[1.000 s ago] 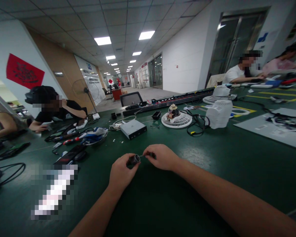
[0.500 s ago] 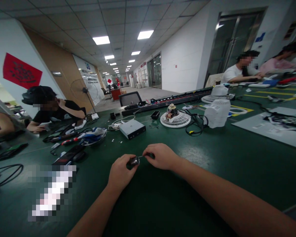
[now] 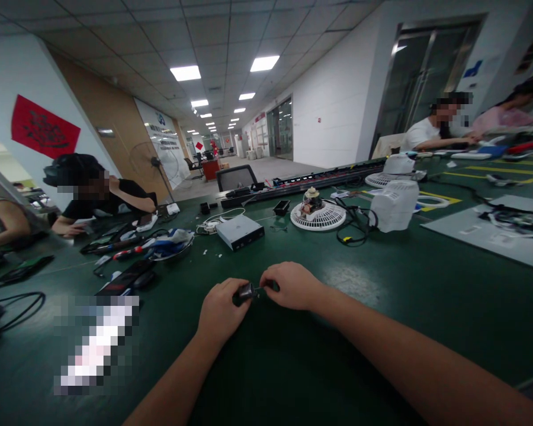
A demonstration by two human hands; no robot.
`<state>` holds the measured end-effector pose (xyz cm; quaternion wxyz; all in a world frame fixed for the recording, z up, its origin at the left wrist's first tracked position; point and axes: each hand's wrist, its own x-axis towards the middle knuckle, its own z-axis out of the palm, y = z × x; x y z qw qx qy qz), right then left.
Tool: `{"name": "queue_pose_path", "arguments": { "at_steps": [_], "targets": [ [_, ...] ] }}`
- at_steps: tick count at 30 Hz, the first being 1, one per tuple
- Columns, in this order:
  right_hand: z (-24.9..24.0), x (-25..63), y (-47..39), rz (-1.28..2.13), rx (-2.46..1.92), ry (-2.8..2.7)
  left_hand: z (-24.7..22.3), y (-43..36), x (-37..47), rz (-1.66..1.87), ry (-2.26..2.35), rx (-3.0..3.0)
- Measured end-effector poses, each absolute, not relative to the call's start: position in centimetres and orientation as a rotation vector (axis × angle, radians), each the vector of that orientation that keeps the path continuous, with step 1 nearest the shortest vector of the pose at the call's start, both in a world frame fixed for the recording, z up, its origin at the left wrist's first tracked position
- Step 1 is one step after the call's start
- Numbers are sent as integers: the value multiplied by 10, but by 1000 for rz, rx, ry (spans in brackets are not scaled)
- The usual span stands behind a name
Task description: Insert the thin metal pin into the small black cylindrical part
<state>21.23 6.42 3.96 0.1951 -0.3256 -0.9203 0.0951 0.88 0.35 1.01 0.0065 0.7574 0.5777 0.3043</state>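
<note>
My left hand [image 3: 224,307] is closed round a small dark metal cylinder [image 3: 246,291] above the green table [image 3: 266,367]. Just to its right, my right hand [image 3: 291,286] pinches a thin, light-coloured piece [image 3: 258,288] that reaches toward the cylinder's end. Whether the thin piece is joined to the cylinder is too small to tell. Beyond my hands lies a silver disc drive [image 3: 240,231] with a black front. A white round fan grille [image 3: 318,216] with a motor on top rests farther back to the right.
A white plastic housing [image 3: 393,207] and black cables [image 3: 355,228] are at the back right, near a grey panel [image 3: 493,231]. Tools, a blue-and-white bundle [image 3: 173,242] and a blurred bright object [image 3: 100,346] lie at left. Other people sit at both sides.
The view has shifted slightly. The cylinder in my left hand has turned a little, and its end now faces my right hand more. Both hands keep their pinched grips.
</note>
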Motion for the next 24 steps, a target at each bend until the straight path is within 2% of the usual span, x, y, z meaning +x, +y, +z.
{"name": "queue_pose_path", "arguments": {
  "at_steps": [5, 12, 17, 24],
  "targets": [
    [35, 212, 65, 403, -833, -2594, 13, 2, 11, 936, 1808, 2360],
    [40, 211, 63, 408, -1103, -2507, 13, 3, 12, 928, 1964, 2231],
    [34, 206, 60, 671, -1007, -2564, 12, 6, 10, 896, 2073, 2099],
    [22, 202, 63, 691, -961, -2626, 5, 7, 14, 699, 2141, 2097]
  ]
}}
